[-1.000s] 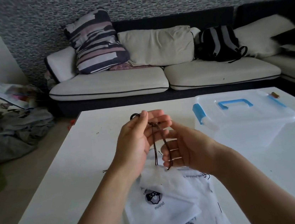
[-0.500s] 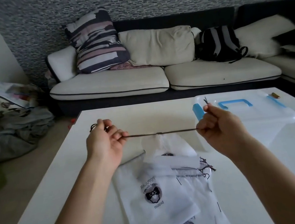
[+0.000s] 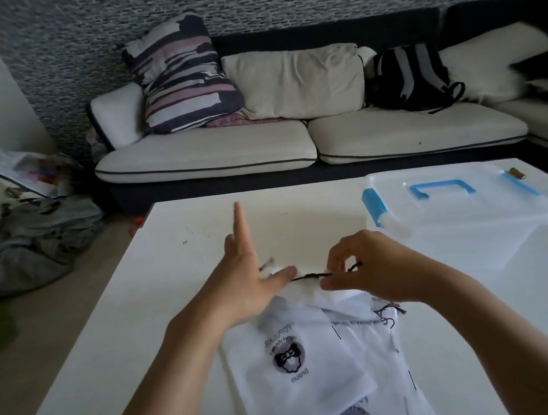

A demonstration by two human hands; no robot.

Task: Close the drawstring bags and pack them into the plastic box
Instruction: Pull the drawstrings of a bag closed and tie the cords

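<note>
Box [image 3: 467,218] lidded, contents apparently nil; bags [image 3: 305,358] outside.

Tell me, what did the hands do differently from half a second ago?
Both hands came back together over the top drawstring bag. The left hand let go of the dark cord and now has straight fingers; the right hand still pinches it, no longer stretched wide. The plastic box stayed shut, the other bags unmoved.

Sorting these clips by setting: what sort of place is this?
Most likely a home living room: a cushioned sofa with a backpack on it, and a white table in front.
</note>
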